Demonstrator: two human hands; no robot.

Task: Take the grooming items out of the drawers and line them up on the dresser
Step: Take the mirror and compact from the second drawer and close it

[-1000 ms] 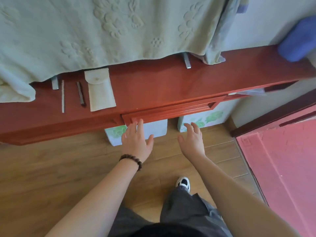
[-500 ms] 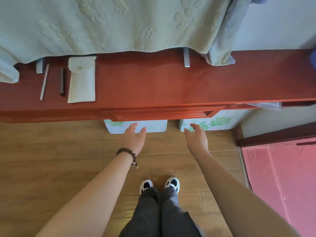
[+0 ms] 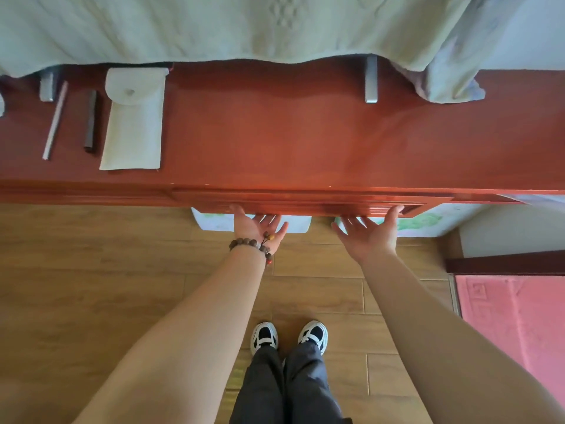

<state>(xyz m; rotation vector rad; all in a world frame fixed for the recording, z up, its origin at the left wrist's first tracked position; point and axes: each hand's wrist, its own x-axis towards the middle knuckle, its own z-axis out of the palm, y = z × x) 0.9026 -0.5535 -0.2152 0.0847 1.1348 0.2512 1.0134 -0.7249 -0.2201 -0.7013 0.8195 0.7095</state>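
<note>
Both palms face up under the drawer (image 3: 298, 203) front: the left hand (image 3: 256, 226) and right hand (image 3: 368, 232) are spread open, fingertips hooked beneath its lower edge, holding nothing else. Pull evenly with both so it slides straight. Left of the drawer on the worktop (image 3: 275, 133) lie a pouch (image 3: 133, 119) and two sticks (image 3: 90, 120)

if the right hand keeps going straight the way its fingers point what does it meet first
The right hand is palm up, fingers aimed forward and up at the underside of the drawer front. Its fingertips look already at or against that lower edge, so the drawer comes first; actual contact is unclear from this angle.
</note>
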